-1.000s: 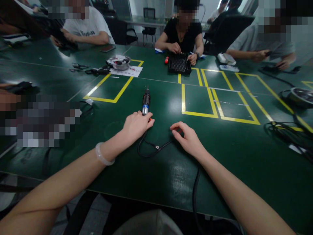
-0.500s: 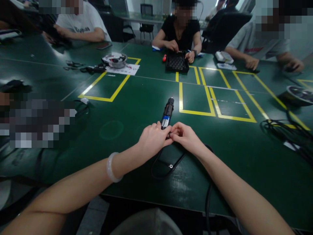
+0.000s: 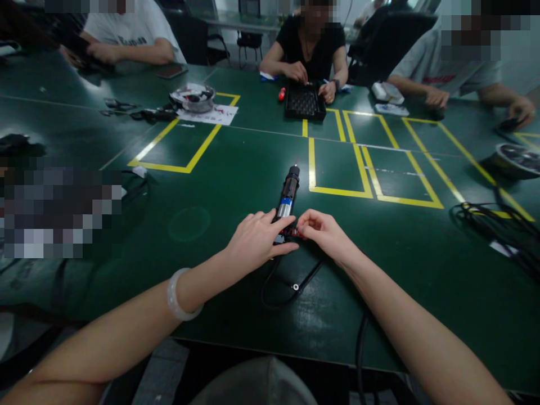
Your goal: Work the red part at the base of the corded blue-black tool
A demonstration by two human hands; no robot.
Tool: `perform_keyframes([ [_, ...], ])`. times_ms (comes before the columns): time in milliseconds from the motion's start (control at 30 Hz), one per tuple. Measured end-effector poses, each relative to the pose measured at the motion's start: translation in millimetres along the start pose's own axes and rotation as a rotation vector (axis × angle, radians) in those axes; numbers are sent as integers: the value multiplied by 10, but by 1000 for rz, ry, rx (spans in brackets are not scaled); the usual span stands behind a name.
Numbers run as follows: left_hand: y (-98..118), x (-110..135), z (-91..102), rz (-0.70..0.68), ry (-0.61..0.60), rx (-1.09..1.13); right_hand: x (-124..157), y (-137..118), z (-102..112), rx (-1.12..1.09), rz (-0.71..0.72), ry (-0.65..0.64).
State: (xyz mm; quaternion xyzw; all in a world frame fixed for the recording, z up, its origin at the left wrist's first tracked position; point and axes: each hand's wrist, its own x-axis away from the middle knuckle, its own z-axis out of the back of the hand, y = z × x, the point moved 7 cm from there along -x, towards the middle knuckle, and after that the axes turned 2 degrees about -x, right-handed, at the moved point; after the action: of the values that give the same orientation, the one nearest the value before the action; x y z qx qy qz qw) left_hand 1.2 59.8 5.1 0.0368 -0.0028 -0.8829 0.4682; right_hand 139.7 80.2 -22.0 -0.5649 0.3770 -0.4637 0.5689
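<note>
An electric screwdriver (image 3: pixel 286 205) lies on the green table with its bit pointing away from me. Its casing looks open, showing a silver motor with a blue band and a small red part (image 3: pixel 294 232) near the rear. My left hand (image 3: pixel 259 236) rests over the rear of the tool, thumb and forefinger stretched apart across it. Thumb and fingertips of my right hand (image 3: pixel 318 228) are pinched at the right end of the red part. Exactly what that pinch holds is partly hidden. A black cable (image 3: pixel 274 306) with a small metal ring (image 3: pixel 295 287) on it loops below the hands.
Yellow tape outlines (image 3: pixel 341 194) mark the table beyond. Across from me a person handles a black tray (image 3: pixel 305 104). A clear bowl of parts (image 3: pixel 194 97) stands on paper at the back left. Coiled cables (image 3: pixel 498 230) and a metal bowl (image 3: pixel 517 159) lie at the right.
My left thumb and forefinger have spread apart, and the hand has shifted slightly left, uncovering the red part. My right hand has moved slightly right, still pinching.
</note>
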Motion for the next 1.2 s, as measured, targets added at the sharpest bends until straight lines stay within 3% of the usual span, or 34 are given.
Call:
perform_keyframes([
  [367,2,4,1,0,17,-13,3,7,-18,-53,-33,-30],
  [900,20,4,22,1,6,-6,-13,58,-55,53,18,-88],
  [1200,24,0,24,11,-7,-8,-7,100,-50,203,26,-59],
])
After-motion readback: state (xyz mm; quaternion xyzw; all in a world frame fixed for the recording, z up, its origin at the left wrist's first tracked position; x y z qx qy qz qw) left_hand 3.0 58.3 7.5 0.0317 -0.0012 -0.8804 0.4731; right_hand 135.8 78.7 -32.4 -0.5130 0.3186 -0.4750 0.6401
